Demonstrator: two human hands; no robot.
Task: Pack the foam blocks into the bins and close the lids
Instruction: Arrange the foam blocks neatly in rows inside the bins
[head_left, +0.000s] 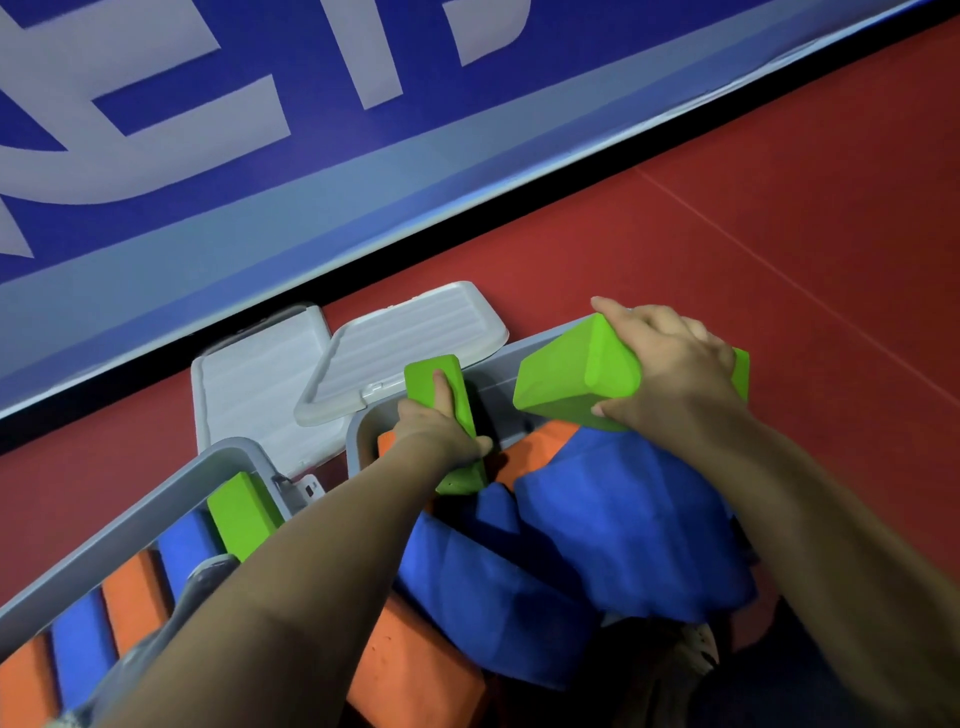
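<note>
Two grey bins stand side by side on the red floor. The right bin (358, 431) is heaped with blue foam blocks (613, 519) and orange ones (410, 670). My left hand (441, 426) grips a narrow green block (441, 387) standing on end at that bin's far side. My right hand (670, 364) holds a large green block (571, 384) above the bin's far right rim. The left bin (130, 514) holds orange, blue and green blocks (241, 512) set upright in a row.
Two white lids lie open on the floor behind the bins, one (249, 389) behind the left bin and one (405, 348) overlapping it. A blue and white wall panel (311, 182) runs close behind. Bare red floor (779, 208) spreads to the right.
</note>
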